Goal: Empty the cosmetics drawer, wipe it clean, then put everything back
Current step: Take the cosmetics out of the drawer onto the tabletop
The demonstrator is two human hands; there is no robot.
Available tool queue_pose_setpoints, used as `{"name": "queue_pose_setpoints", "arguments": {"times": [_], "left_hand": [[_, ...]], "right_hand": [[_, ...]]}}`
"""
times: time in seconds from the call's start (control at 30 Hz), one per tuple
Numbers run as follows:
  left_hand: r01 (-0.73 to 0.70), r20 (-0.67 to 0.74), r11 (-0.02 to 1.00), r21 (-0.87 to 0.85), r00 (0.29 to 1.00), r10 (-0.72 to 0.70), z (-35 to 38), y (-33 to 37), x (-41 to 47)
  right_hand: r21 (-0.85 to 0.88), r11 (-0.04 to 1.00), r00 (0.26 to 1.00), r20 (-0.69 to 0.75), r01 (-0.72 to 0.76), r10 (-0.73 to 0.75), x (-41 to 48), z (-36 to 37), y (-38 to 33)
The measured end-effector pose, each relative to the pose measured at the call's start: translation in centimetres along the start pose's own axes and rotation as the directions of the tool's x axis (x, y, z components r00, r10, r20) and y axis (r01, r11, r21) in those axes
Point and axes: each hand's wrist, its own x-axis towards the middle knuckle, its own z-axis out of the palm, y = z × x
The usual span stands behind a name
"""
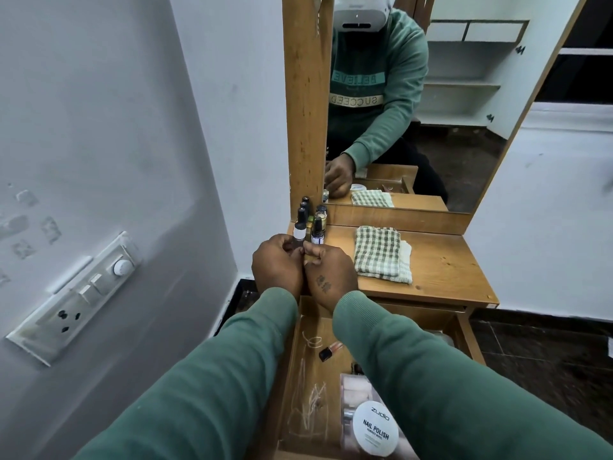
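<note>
Both hands meet at the tabletop's near left corner: left hand curled around a small white-labelled bottle, right hand pinching a small yellowish item, identity unclear, probably to stand each among the bottle cluster just beyond the fingers. Folded checked cloth lies right of the hands, likely staged for wiping. Open drawer sits below the wrists, not yet emptied: a dark-capped bottle and a nail polish wipes tub remain inside.

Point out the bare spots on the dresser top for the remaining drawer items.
Free: the wood right of the checked cloth out to the tabletop edge, and the strip between cloth and mirror base. Crowded: the back left corner, where small bottles cluster and both hands, left hand and right hand, work.
</note>
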Motion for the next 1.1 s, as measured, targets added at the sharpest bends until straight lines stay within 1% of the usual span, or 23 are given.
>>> {"name": "queue_pose_setpoints", "arguments": {"times": [0.2,0.33,0.4,0.43,0.5,0.57,0.63,0.73,0.83,0.9,0.97,1.1], "left_hand": [[-0.019,0.009,0.999,0.026,1.000,0.019,-0.2,-0.1,-0.5],[-0.052,0.019,0.998,-0.031,0.998,0.053,-0.7,-0.2,-1.9],[-0.133,0.043,0.991,-0.027,0.990,0.134,-1.0,-0.5,-3.3],[-0.196,0.056,0.980,-0.019,0.979,0.197,-1.1,-0.7,-4.1],[-0.347,0.093,0.938,0.021,0.934,0.344,-1.4,-1.2,-5.7],[-0.453,0.193,0.887,0.087,0.881,0.432,-1.5,-1.3,-7.3],[-0.476,0.307,0.871,0.122,0.853,0.422,-1.5,-1.2,-9.0],[-0.450,0.452,0.880,0.152,0.823,0.343,-1.0,-2.1,-10.6],[-0.453,0.603,0.859,0.237,0.762,0.236,-0.5,-3.0,-11.3],[-0.469,0.636,0.817,0.336,0.753,0.170,-0.4,-3.1,-11.4],[-0.498,0.653,0.772,0.396,0.743,0.145,-0.2,-2.7,-11.7],[-0.510,0.661,0.722,0.467,0.744,0.098,0.1,-2.5,-12.3]], "right_hand": [[0.008,1.000,1.000,0.008,0.005,-0.005,-0.3,-0.3,0.1],[0.041,0.999,0.999,0.052,0.011,-0.013,-1.0,-1.1,0.5],[0.082,0.996,0.995,0.094,0.019,-0.026,-1.6,-2.0,0.9],[0.123,0.992,0.992,0.118,0.021,-0.036,-2.1,-2.5,1.2],[0.183,0.983,0.988,0.140,0.035,-0.061,-3.4,-3.6,1.9],[0.153,0.986,0.987,0.134,0.071,-0.092,-4.8,-4.5,2.8],[0.071,0.993,0.983,0.153,0.094,-0.104,-6.5,-5.4,4.0],[-0.091,0.988,0.972,0.211,0.125,-0.104,-8.4,-6.2,6.0],[-0.221,0.968,0.973,0.221,0.116,-0.066,-9.4,-6.2,7.5],[-0.273,0.957,0.981,0.185,0.099,-0.049,-9.6,-6.3,7.8],[-0.315,0.946,0.988,0.154,0.079,-0.032,-9.7,-6.6,7.9],[-0.369,0.925,0.984,0.175,0.086,-0.021,-9.9,-6.7,8.2]]}}
